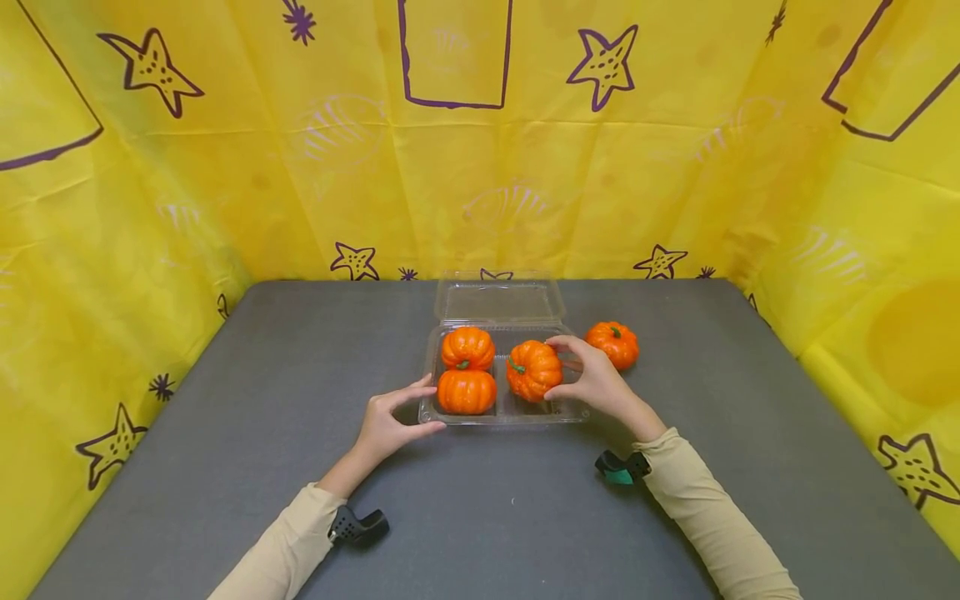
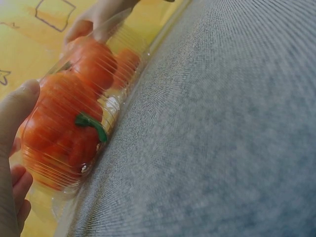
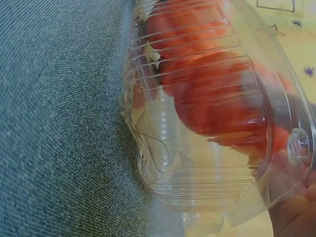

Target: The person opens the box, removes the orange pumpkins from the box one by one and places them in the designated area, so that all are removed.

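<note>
A clear plastic clamshell container [image 1: 504, 420] lies on the table with its lid [image 1: 500, 300] folded back. Two small orange pumpkins [image 1: 467, 392] fill its left compartment, one behind the other. My left hand [image 1: 388, 425] holds the container's front left corner, thumb at the front rim and fingers at the side. Between thumb and fingers, my right hand [image 1: 596, 382] grips another pumpkin [image 1: 534, 372], tilted with its green stem to the left, over the right compartment. Through the container wall, the right wrist view shows this gripped pumpkin [image 3: 212, 94] above the compartment floor.
One more pumpkin [image 1: 612, 345] sits on the grey table [image 1: 315, 333], behind the right hand and right of the container. Yellow cloth [image 1: 480, 192] with starfish drawings hangs along the back and both sides. Each wrist wears a black camera mount [image 1: 358, 525].
</note>
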Action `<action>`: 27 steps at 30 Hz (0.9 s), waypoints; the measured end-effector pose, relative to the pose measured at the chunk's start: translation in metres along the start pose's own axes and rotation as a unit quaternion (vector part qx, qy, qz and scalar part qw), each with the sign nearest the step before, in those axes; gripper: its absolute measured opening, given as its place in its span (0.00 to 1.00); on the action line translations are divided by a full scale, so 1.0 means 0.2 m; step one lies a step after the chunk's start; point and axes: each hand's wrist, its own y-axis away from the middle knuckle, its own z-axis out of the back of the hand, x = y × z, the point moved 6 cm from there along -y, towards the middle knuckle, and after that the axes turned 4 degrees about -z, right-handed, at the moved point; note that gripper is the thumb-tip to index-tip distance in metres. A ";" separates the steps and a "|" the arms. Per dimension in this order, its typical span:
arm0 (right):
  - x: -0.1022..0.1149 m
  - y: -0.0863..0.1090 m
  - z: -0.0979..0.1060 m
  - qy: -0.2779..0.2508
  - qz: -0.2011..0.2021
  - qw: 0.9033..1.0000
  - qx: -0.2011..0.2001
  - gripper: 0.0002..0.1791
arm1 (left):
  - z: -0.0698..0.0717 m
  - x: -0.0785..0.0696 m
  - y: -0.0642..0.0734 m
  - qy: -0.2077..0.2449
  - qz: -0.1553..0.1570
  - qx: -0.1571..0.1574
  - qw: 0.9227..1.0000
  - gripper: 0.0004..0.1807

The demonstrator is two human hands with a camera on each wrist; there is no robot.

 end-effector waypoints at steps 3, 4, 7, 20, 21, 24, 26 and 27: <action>-0.01 0.00 0.00 -0.010 0.001 1.000 0.006 0.41 | 0.00 0.00 -0.01 0.000 -0.006 -0.002 1.000 0.27; -0.01 0.00 0.01 -0.016 0.000 1.000 0.008 0.41 | 0.00 0.00 -0.01 0.000 -0.008 -0.002 1.000 0.27; -0.04 0.00 0.01 -0.043 -0.017 0.999 0.005 0.39 | 0.00 -0.01 -0.01 -0.001 -0.010 -0.003 1.000 0.27; -0.26 -0.01 0.02 -0.137 -0.091 0.986 0.000 0.40 | 0.00 -0.01 0.01 -0.002 0.001 -0.002 1.000 0.26; -0.27 -0.01 0.02 -0.144 -0.092 0.985 0.000 0.40 | 0.00 -0.01 0.00 -0.003 0.000 -0.002 1.000 0.27; -0.28 -0.01 0.03 -0.161 -0.096 0.982 -0.001 0.40 | 0.00 -0.01 0.00 -0.003 -0.003 -0.003 1.000 0.27; -0.29 -0.01 0.04 -0.167 -0.102 0.981 -0.001 0.40 | 0.00 -0.01 0.00 -0.002 -0.005 -0.004 1.000 0.27; -0.29 -0.01 0.04 -0.170 -0.107 0.980 -0.002 0.40 | 0.00 -0.01 0.00 -0.001 -0.006 -0.004 1.000 0.27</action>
